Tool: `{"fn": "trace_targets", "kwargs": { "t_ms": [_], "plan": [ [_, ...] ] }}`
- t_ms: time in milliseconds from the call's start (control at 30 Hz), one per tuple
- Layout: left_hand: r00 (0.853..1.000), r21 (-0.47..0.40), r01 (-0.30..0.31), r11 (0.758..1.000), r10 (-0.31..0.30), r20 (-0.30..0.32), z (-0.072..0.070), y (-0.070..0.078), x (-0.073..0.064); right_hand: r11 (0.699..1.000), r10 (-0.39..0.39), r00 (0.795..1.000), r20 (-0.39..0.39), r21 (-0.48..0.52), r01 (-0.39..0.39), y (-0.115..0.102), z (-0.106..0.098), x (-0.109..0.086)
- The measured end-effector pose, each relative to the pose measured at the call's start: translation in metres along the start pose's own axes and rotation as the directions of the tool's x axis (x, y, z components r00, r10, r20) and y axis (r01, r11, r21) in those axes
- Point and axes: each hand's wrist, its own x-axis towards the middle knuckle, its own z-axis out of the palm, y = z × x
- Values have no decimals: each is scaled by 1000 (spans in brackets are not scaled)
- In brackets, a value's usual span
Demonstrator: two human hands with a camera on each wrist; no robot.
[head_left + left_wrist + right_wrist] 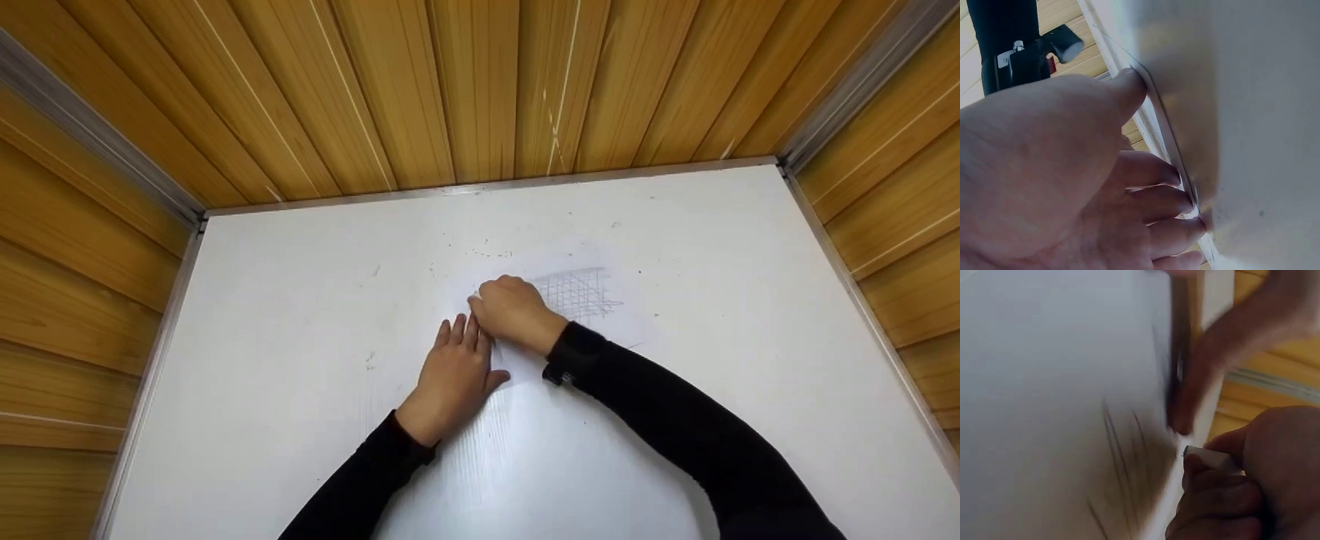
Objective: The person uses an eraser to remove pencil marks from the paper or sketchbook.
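Note:
A white sheet of paper (628, 326) lies on the white table, with a crosshatched grid of pencil lines (581, 292) across its upper right part. My left hand (454, 367) rests flat at the sheet's left side, fingers straight and thumb spread. In the left wrist view, its thumb and fingertips touch the surface. My right hand (517, 311) is curled just above the left fingertips, over the sheet. Between its thumb and fingers it pinches a small white eraser (1210, 458) with a darkened tip. Pencil strokes (1117, 450) show beside it in the right wrist view.
Dark crumbs (487, 253) are scattered on the white table (285, 315) above the sheet, with more smudges (370, 361) to the left. Wood-patterned panels (480, 90) wall the back and both sides. Black bands (574, 360) sit around the wrists.

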Motion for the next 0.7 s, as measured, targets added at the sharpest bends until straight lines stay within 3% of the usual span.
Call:
{"fn": "trace_targets", "kwargs": {
  "t_ms": [167, 400, 533, 700],
  "plan": [
    [1000, -22, 9, 1000, -8, 28, -2, 2, 5, 999, 25, 998, -51, -34, -27, 18, -4, 3],
    [998, -41, 18, 999, -16, 59, -5, -1, 6, 985, 166, 984, -58, 62, -162, 98, -40, -13],
    [997, -58, 26, 998, -22, 72, -4, -3, 5, 969, 241, 969, -58, 61, -238, 135, -55, -26],
    [996, -72, 30, 997, -24, 87, -3, -2, 3, 964, 265, 963, -45, 47, -263, 150, -62, -33]
  ]
}}
